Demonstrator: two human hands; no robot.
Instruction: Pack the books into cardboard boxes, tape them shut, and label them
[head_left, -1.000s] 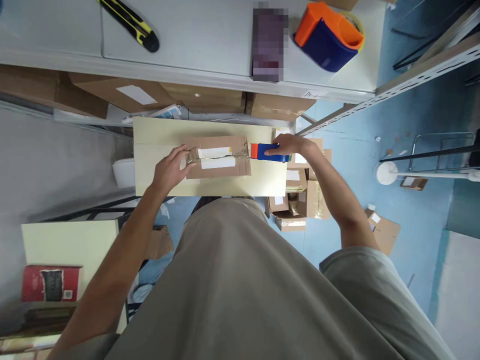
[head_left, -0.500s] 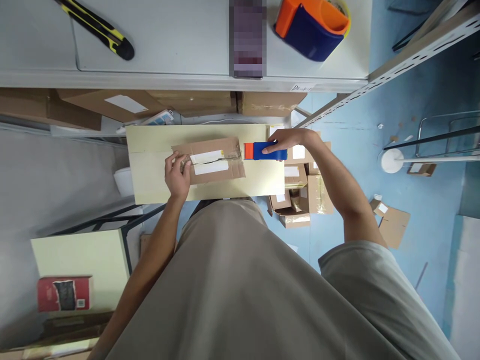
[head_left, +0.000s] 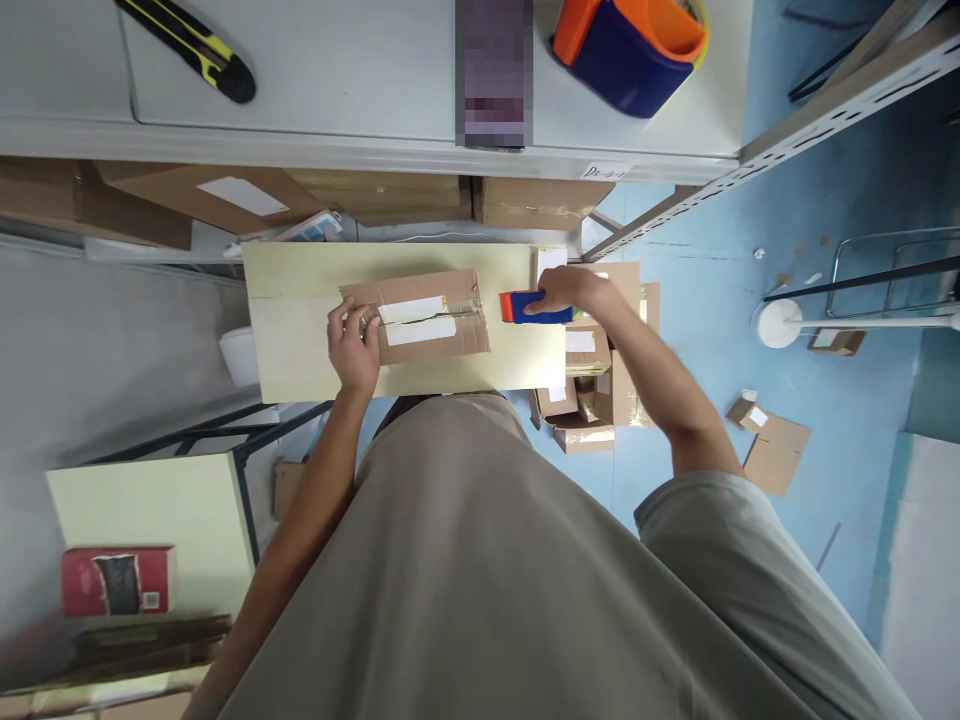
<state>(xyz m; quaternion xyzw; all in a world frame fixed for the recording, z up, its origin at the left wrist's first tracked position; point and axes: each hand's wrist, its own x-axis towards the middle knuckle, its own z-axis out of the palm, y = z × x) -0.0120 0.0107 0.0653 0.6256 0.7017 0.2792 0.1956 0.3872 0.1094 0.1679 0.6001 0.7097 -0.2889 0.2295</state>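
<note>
A flat cardboard box (head_left: 420, 350) lies on the pale yellow tabletop (head_left: 300, 375), its middle seam running lengthwise between two white label strips (head_left: 411, 310). My left hand (head_left: 354, 347) grips the box's left end, fingers curled over the top. Just past the right end, my right hand (head_left: 564, 288) is wrapped around a blue tape dispenser (head_left: 551, 308) with an orange front end pointing at the box. A small gap of tabletop separates the dispenser from the box. Whether tape stretches across that gap, I cannot tell.
On the shelf (head_left: 360, 90) ahead lie a utility knife (head_left: 199, 50) and a second blue-and-orange tape dispenser (head_left: 626, 70). Cardboard boxes (head_left: 547, 203) fill the level beneath. More boxes (head_left: 589, 435) sit on the floor at right. A red package (head_left: 116, 580) rests on a lower-left table.
My right hand has drawn the tape dispenser slightly right, away from the box, and tipped it a little. My left hand stays on the box's left end.
</note>
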